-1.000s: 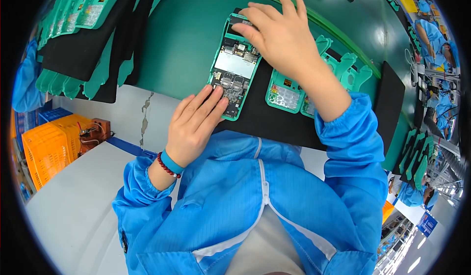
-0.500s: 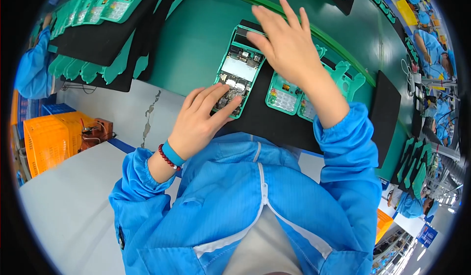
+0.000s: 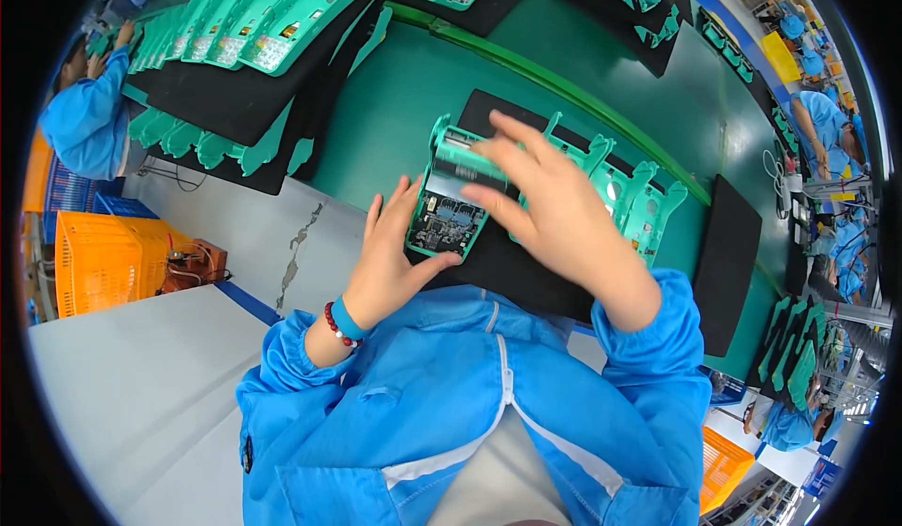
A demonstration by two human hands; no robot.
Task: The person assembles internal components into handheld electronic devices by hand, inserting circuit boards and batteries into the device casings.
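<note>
A green device housing [image 3: 440, 130] with a dark circuit board [image 3: 446, 225] inside stands tilted at the middle of the bench. My left hand [image 3: 387, 255] holds its lower left side, with the thumb at the board's bottom edge and the fingers along the outer wall. Across the housing's upper part lies a dark oblong part [image 3: 467, 170]. My right hand [image 3: 554, 208] has its thumb below that part and its fingers above, closed about it; the upper fingers are slightly smeared. Several more green housings [image 3: 642, 208] stand right of it, partly behind my right hand.
A black mat [image 3: 498, 265] covers part of the green bench [image 3: 376, 117]. Racked green housings [image 3: 301, 33] stand at the far left, and a green rail [image 3: 564, 89] runs behind. Orange crates [image 3: 113, 258] and a person in blue [image 3: 86, 127] are at the left.
The housing has been tilted up and now looks shorter. My right hand has come down from its spread pose to the dark part. My left hand has shifted from the board to the housing's side.
</note>
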